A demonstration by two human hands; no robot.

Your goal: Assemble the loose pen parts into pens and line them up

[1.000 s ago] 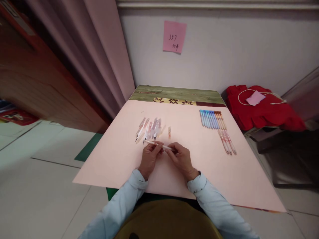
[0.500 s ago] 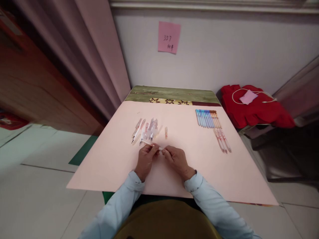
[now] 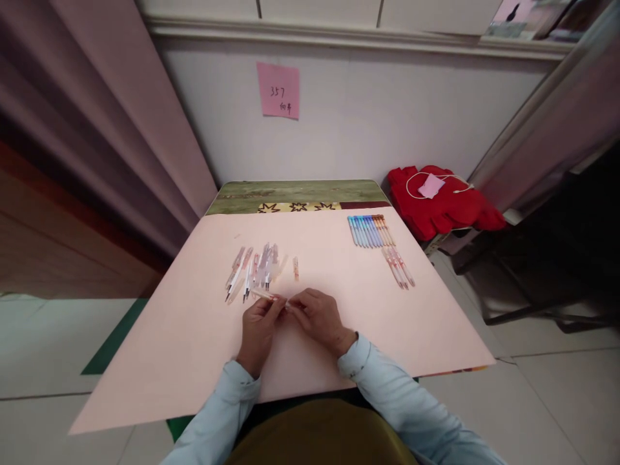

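Note:
My left hand (image 3: pixel 259 328) pinches a pale, slim pen (image 3: pixel 262 294) between thumb and fingers, its far end pointing up and left. My right hand (image 3: pixel 317 316) is closed at the near end of the same pen, where fingertips hide the detail. Just beyond the hands lies a loose group of pen parts (image 3: pixel 254 266), with clear barrels and white refills with dark tips. A short patterned pen piece (image 3: pixel 296 268) lies apart, to the right of that group.
At the back right, blue and brown pens (image 3: pixel 371 231) lie in a neat row, with several pinkish pens (image 3: pixel 398 268) in front. Pink paper (image 3: pixel 194 361) covers the table. Beside it are a red cloth (image 3: pixel 445 206) and a white cable (image 3: pixel 411 184). A pink note (image 3: pixel 279 90) is on the wall.
The view has turned right, so everything sits further left. A long thin white length stuck out past my left hand before; now a shorter, thicker part shows there. Both hands stay together.

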